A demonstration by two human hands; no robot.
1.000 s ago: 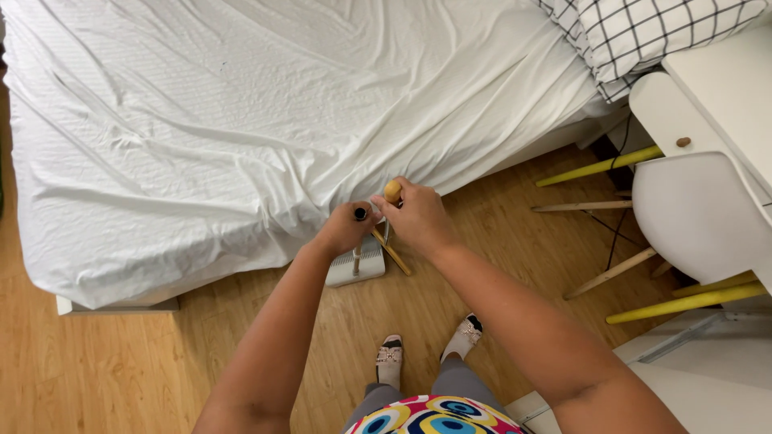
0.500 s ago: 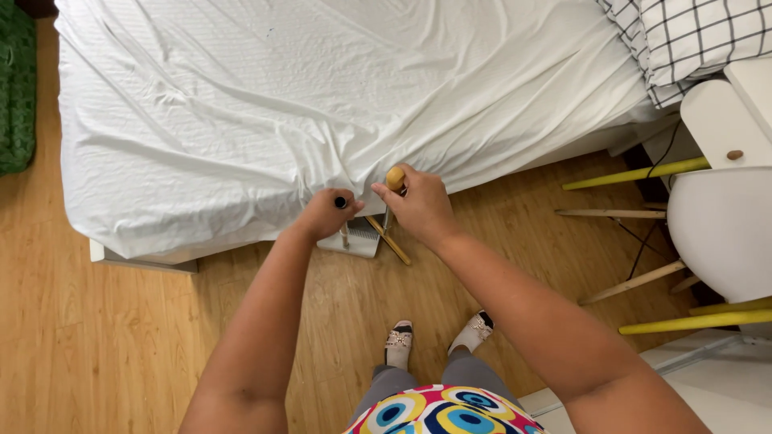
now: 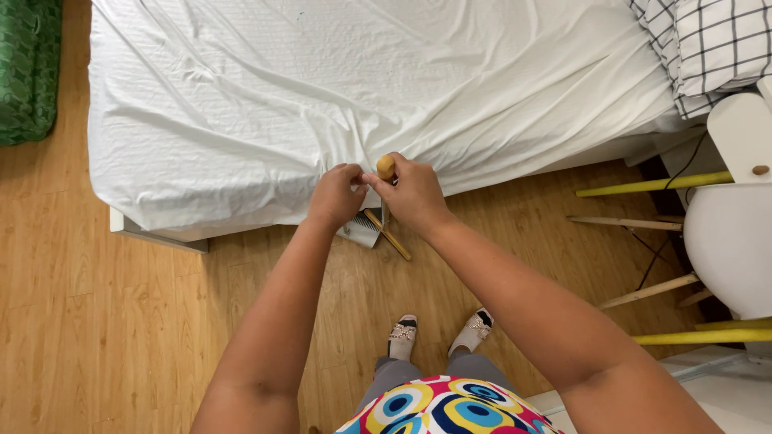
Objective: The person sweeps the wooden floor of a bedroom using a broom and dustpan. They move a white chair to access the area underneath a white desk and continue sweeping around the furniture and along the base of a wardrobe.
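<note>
at the bed's edge, two hands on a broom and dustpan

over the wooden floor (image 3: 121, 321), just in front of the bed, we hold both hands close together. our right hand (image 3: 414, 193) is closed around the top of a thin upright handle, and the rounded wooden knob (image 3: 386, 166) at its end pokes out above our curled fingers. our left hand (image 3: 336, 193) sits right beside it, fingers bent and pinched in toward the same handle; we cannot tell for sure whether it grips the handle or only touches it.

below our hands, on the floor against the side of the bed, lies a small dustpan (image 3: 360, 233) with a row of comb teeth along its rim. a short wooden stick (image 3: 388, 235) slants across the floor from the dustpan toward our feet.

a white sheet (image 3: 362, 88) covers the mattress, wrinkled and hanging over the near edge, where its hem comes down right at our knuckles. a checked pillow (image 3: 716, 40) rests at the right-hand end of the bed. a white chair (image 3: 728, 249) with yellow and wooden legs stands to our right, well apart from our hands. something green (image 3: 28, 68) lies at the far left, beside the bed. our two slippered feet (image 3: 438, 333) stand on the floor below, near the end of the stick.
</note>
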